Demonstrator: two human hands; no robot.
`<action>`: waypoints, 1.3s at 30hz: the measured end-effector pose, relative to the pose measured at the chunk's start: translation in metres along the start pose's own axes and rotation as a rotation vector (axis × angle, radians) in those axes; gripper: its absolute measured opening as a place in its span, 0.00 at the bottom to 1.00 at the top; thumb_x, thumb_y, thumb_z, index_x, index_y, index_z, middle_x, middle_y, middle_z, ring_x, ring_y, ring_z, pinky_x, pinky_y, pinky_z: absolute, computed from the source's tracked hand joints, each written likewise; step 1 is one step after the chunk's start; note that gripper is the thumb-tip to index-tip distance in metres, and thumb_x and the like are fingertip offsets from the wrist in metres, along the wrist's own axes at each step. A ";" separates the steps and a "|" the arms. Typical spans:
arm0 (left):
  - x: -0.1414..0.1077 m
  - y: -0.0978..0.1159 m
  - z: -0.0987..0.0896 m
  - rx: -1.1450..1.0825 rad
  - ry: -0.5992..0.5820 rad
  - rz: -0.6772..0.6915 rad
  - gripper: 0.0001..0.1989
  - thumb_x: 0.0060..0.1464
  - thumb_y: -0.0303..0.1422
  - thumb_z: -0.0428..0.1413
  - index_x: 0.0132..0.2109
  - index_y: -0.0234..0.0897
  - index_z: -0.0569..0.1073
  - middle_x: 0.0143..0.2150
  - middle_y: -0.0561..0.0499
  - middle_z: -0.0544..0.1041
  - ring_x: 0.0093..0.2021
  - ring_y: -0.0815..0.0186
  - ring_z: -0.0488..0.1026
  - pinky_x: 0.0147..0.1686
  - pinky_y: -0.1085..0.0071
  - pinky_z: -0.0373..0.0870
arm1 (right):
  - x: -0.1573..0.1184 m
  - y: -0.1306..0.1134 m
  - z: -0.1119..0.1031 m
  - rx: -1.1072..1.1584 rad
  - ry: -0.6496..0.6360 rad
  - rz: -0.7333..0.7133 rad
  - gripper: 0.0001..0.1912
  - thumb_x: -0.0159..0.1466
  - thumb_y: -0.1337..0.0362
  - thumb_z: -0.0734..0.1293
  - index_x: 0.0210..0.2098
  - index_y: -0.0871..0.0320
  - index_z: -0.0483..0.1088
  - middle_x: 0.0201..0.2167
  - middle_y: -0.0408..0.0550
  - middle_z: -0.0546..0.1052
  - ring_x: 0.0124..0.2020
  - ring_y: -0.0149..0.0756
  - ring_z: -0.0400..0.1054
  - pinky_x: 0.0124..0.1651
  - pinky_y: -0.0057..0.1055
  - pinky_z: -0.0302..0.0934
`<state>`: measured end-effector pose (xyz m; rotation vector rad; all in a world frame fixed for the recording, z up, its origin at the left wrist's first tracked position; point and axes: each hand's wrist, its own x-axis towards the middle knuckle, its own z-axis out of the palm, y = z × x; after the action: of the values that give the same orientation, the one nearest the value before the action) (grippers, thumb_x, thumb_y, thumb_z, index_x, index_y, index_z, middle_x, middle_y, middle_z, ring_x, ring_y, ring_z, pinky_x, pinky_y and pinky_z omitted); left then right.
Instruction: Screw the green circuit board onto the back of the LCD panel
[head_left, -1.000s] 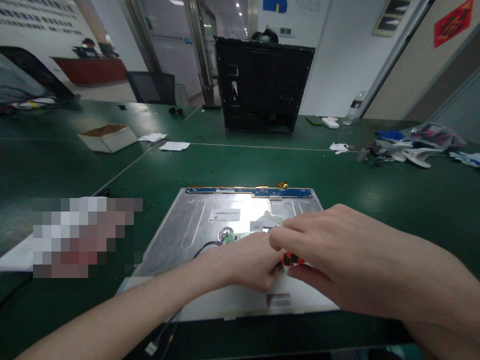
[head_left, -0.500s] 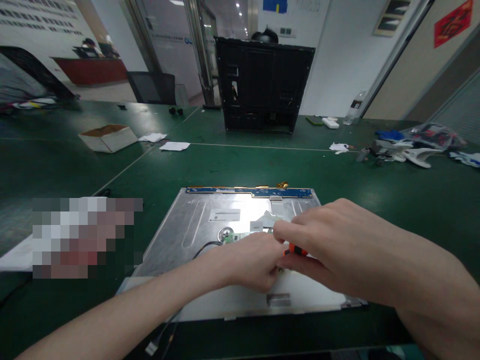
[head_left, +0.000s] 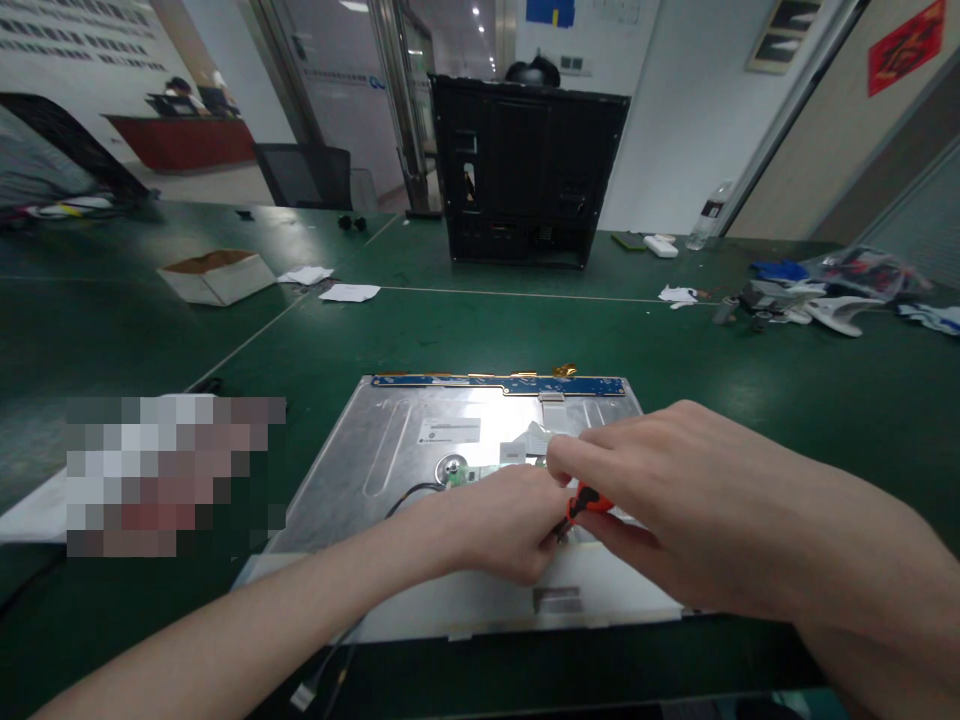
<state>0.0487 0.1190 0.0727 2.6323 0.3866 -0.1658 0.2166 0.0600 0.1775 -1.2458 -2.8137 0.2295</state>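
Note:
A silver display panel (head_left: 337,490) lies on its face in front of me, with a blue circuit strip (head_left: 480,383) along its far edge. My right hand (head_left: 660,480) grips a screwdriver (head_left: 589,500) with an orange and black handle, its dark tip slanting down towards the panel. Close beside that tip, my left hand (head_left: 517,520) is closed with its fingers curled under; what they hold, if anything, is hidden. A small green board (head_left: 469,474) shows just beyond my left hand. Thin dark cables (head_left: 411,492) run from it under my forearm, and a white plug (head_left: 303,696) hangs at the near edge.
Across the green table (head_left: 480,335) stands a black monitor housing (head_left: 529,170). An open carton (head_left: 217,278) and papers (head_left: 349,292) lie back left. Bags and scraps (head_left: 825,290) and a bottle (head_left: 709,215) are back right. A blurred-out patch (head_left: 172,475) covers something at left.
The screwdriver has turned in my right hand, so more of its orange handle and dark tip shows. My left hand has stayed where it was.

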 end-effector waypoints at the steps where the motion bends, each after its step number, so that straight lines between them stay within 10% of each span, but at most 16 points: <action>1: 0.000 0.000 0.000 -0.003 0.004 -0.003 0.05 0.53 0.24 0.53 0.38 0.35 0.70 0.37 0.48 0.77 0.35 0.62 0.73 0.33 0.68 0.70 | 0.000 0.000 0.000 -0.005 -0.004 0.015 0.07 0.63 0.67 0.66 0.41 0.52 0.66 0.32 0.39 0.77 0.29 0.34 0.68 0.27 0.31 0.50; 39: 0.000 0.002 -0.002 0.045 0.006 0.019 0.04 0.53 0.23 0.54 0.33 0.36 0.68 0.33 0.50 0.75 0.30 0.64 0.70 0.29 0.70 0.67 | 0.002 0.002 0.001 -0.021 0.001 0.003 0.06 0.63 0.69 0.65 0.37 0.53 0.65 0.28 0.38 0.74 0.25 0.33 0.65 0.25 0.31 0.47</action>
<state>0.0494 0.1181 0.0755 2.6805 0.3640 -0.1629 0.2168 0.0624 0.1759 -1.2544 -2.8210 0.1996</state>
